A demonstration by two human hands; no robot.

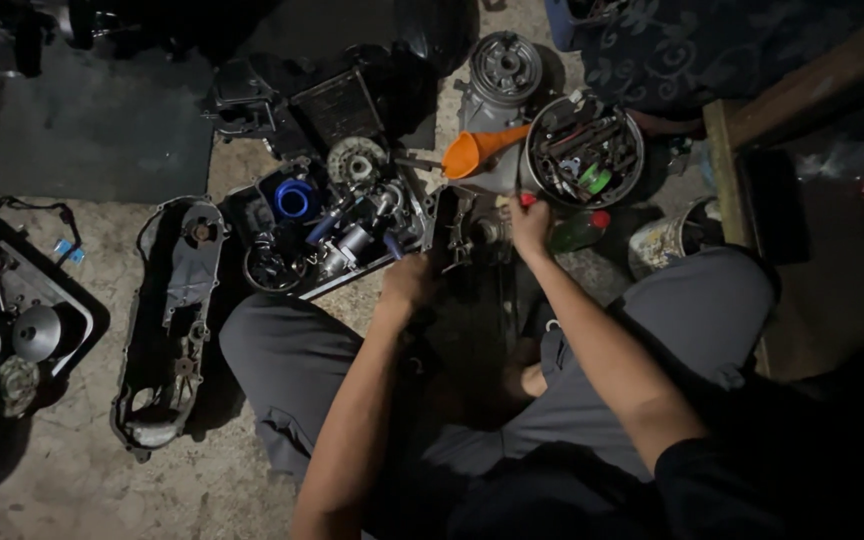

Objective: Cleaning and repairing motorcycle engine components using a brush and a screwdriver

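- The person sits on the concrete floor (72,470) with knees apart, both arms reaching forward to a dark engine part (467,240) set between the legs.
- The left hand (407,285) rests on the near left side of that part; its fingers curl over the edge, but how tightly they close is too dark to tell.
- The right hand (530,225) is closed around a tool with a red handle (527,200), held at the far right side of the engine part.
- A round metal bowl (535,165) full of tools stands just beyond the right hand, with an orange funnel (477,152) lying beside its left rim.
- A tray of small parts (337,225), among them a blue ring (294,198), lies just left of the engine part.
- A long grey engine cover (167,320) lies on the floor further left, well apart from the hands.
- A green bottle (577,232) lies near the right forearm.
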